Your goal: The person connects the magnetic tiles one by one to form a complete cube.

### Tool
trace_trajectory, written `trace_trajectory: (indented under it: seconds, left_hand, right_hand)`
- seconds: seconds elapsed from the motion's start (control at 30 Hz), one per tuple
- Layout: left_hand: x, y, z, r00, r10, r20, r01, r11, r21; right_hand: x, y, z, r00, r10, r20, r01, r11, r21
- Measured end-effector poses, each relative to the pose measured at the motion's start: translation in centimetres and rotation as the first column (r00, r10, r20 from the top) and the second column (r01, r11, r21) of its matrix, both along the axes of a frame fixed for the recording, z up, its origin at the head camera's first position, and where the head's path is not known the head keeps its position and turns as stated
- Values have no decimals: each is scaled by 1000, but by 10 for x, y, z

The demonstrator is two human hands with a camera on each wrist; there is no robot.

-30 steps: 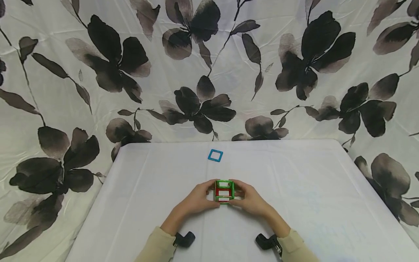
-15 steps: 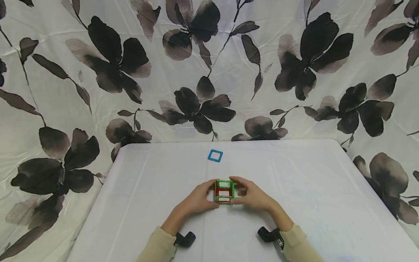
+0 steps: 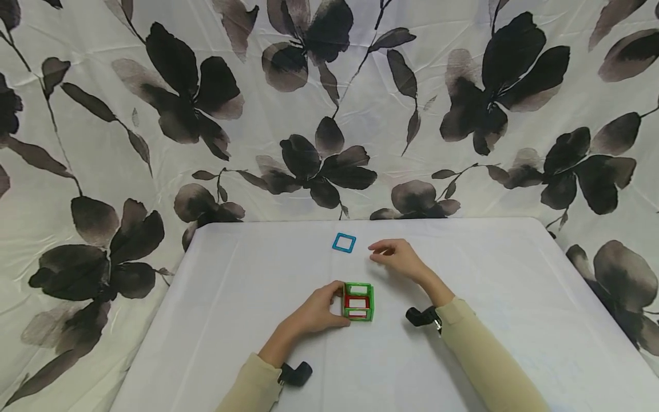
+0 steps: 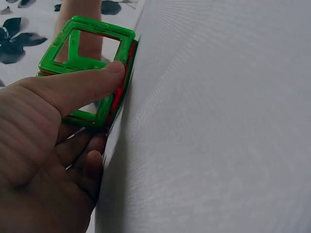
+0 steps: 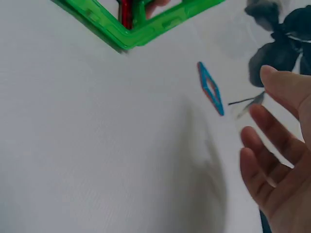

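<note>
An open-topped box of magnetic tiles (image 3: 372,301), with green square frames as walls and a red one at the bottom, stands on the white table. My left hand (image 3: 316,312) grips it from the left. In the left wrist view the thumb (image 4: 92,85) lies across a green frame, while the other fingers are partly hidden behind the box. My right hand (image 3: 399,258) hovers with parted fingers and holds nothing. Left of it, apart from the fingertips, a blue square magnetic tile (image 3: 353,245) lies flat near the table's far edge.
The white-covered table (image 3: 247,269) reaches back to a hanging cloth (image 3: 231,194) with dark flowers. Each wrist wears a black camera, such as the one on the right wrist (image 3: 421,316).
My right hand has let go of the box and moved up and to the right, close to the blue tile. The left hand still holds the box in place.
</note>
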State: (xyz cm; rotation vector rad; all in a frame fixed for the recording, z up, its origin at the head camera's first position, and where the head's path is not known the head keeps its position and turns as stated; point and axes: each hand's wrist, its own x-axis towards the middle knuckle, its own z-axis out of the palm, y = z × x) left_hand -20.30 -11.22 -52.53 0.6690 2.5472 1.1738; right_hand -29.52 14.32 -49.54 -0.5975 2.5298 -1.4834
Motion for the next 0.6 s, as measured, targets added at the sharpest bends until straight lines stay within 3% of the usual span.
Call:
trace_trajectory:
  seconds: [0.27,0.4,0.6]
  left_hand:
    - [0,-2,3,1000,-22,11,22,1000,14]
    - [1,-1,2,999,-23,25,22,1000,13]
    - [4,0,3,999,-14,35,14,1000,11]
  right_hand:
    - [-43,-32,-13,993,40,-113,-25,990,138]
    - [-51,-42,-17,992,67,-104,-48,983,176]
    - [-53,-50,-24,998,2,-67,17,961,277]
